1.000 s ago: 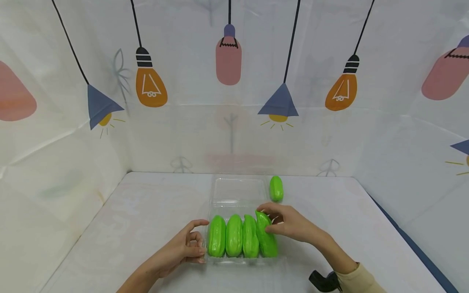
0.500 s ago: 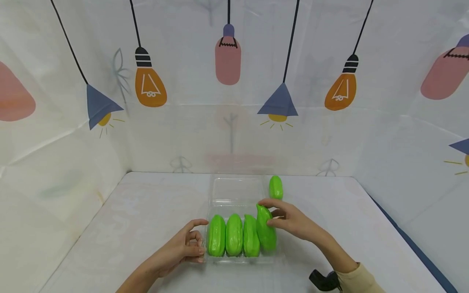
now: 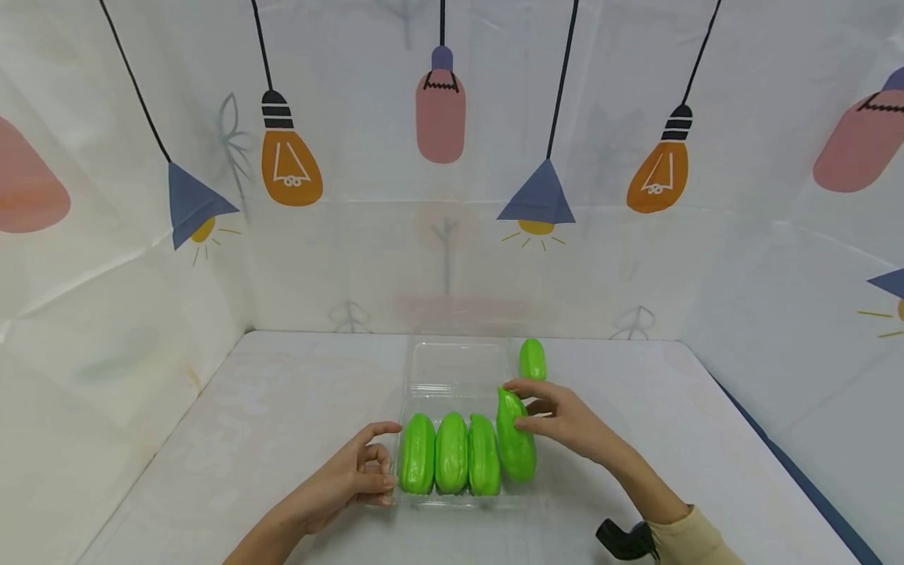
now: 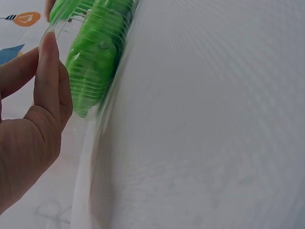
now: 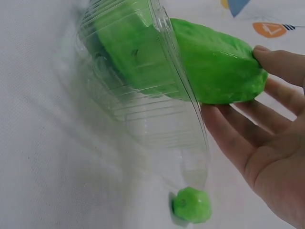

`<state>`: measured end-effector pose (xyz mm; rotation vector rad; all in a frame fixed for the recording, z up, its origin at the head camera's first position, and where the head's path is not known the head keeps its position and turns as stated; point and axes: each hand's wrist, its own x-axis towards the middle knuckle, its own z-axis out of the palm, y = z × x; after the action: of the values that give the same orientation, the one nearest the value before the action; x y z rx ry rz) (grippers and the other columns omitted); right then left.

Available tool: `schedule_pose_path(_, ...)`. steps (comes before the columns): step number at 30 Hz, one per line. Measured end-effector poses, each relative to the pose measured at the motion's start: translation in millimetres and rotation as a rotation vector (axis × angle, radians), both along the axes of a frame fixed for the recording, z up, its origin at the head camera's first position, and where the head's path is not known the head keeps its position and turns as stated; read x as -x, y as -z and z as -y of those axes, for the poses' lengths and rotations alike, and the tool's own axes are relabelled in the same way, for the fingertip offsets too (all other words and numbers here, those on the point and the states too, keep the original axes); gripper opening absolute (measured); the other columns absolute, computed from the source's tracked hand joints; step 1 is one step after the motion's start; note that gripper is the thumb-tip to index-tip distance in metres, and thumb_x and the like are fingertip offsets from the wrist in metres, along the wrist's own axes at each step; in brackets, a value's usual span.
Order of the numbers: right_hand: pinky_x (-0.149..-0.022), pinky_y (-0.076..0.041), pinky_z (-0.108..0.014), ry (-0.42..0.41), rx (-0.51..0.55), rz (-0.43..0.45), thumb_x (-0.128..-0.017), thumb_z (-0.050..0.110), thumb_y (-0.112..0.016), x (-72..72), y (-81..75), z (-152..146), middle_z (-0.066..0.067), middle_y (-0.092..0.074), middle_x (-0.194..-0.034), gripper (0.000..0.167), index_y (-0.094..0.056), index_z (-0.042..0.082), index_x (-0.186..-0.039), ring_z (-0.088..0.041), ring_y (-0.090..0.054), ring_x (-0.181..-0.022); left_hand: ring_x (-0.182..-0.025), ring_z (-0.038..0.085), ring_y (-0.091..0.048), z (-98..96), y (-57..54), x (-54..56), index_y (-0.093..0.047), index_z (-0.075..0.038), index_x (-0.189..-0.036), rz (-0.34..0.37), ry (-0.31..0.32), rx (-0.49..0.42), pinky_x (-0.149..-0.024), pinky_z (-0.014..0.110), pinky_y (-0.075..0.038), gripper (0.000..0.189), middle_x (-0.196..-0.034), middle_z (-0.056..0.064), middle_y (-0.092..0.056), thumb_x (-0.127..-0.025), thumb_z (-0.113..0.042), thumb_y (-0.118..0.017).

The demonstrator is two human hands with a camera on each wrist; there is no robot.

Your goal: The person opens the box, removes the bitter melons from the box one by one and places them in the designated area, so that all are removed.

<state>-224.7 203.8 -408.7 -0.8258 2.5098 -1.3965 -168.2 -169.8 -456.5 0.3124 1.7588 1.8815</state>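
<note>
Head view: on the surface (image 3: pixel 297 392), one clear container (image 3: pixel 452 402), its one lid (image 3: pixel 462 365) folded back, sits between two hands. The left hand (image 3: pixel 353 479) pinches its edge; just right of that hand, three green vegetables (image 3: pixel 452 453) lie side by side inside. The right hand (image 3: pixel 561 420) pinches a fourth vegetable (image 3: pixel 516 447), tilted; a fifth vegetable (image 3: pixel 533 359) lies beyond that hand. Left wrist view: green shows through plastic beside the pinching fingers, too overlapped to count. Right wrist view: thumb and fingers hold one end, the other behind the container wall
</note>
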Motion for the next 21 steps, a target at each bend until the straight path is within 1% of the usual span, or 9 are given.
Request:
schedule_pose_path(5,-0.079,-0.059,-0.028,0.063,0.048,0.027,-0.093,0.023,-0.07,2.0,1.9,-2,-0.021,-0.06,-0.131,0.049,-0.054,0.013,-0.138,-0.025,-0.067,-0.104,-0.082,0.013,-0.061,0.7,1.5,-0.1,-0.018,-0.009,-0.153,0.004,-0.001,-0.001,-0.076,0.031,-0.061,0.081,-0.093,0.0,-0.048,-0.09,-0.006,-0.069)
schedule_pose_path(8,-0.077,-0.06,-0.03,0.093,0.097,0.06,-0.093,0.021,-0.069,3.2,0.4,-3,-0.022,-0.06,-0.132,0.048,-0.053,0.012,-0.137,-0.021,-0.068,-0.1,-0.082,0.013,-0.061,0.5,1.5,0.3,-0.019,-0.009,-0.153,-0.003,0.001,-0.002,-0.075,0.03,-0.061,0.081,-0.093,0.0,-0.048,-0.09,-0.006,-0.069)
schedule_pose_path(12,-0.074,-0.06,-0.032,0.135,0.13,0.086,-0.094,0.021,-0.068,6.4,-3.1,-5,-0.022,-0.06,-0.131,0.046,-0.053,0.011,-0.136,-0.013,-0.068,-0.097,-0.082,0.013,-0.061,0.2,0.6,0.4,-0.019,-0.01,-0.152,-0.005,-0.003,-0.001,-0.075,0.03,-0.061,0.081,-0.093,0.0,-0.048,-0.089,-0.007,-0.07)
schedule_pose_path(14,-0.074,-0.061,-0.033,0.145,0.137,0.08,-0.094,0.021,-0.068,8.9,-3.2,-7,-0.023,-0.061,-0.129,0.045,-0.053,0.009,-0.135,-0.012,-0.068,-0.097,-0.081,0.013,-0.061,0.4,1.0,0.2,-0.02,-0.01,-0.152,-0.001,-0.004,-0.003,-0.075,0.03,-0.061,0.081,-0.093,0.0,-0.048,-0.089,-0.007,-0.07)
schedule_pose_path(18,-0.074,-0.061,-0.033,0.172,0.156,0.07,-0.094,0.02,-0.067,14.6,-2.5,-13,-0.022,-0.062,-0.124,0.042,-0.055,0.011,-0.134,-0.013,-0.068,-0.096,-0.081,0.014,-0.062,1.0,2.2,1.0,-0.02,-0.01,-0.152,0.001,-0.003,-0.006,-0.075,0.03,-0.061,0.081,-0.092,0.0,-0.049,-0.089,-0.008,-0.071)
schedule_pose_path(21,-0.076,-0.061,-0.033,0.189,0.165,0.063,-0.095,0.021,-0.066,18.6,-2.3,-16,-0.021,-0.061,-0.124,0.042,-0.056,0.013,-0.134,-0.013,-0.068,-0.097,-0.082,0.014,-0.062,1.7,3.0,1.6,-0.02,-0.011,-0.152,-0.002,-0.002,-0.005,-0.075,0.03,-0.061,0.081,-0.092,0.0,-0.049,-0.089,-0.008,-0.071)
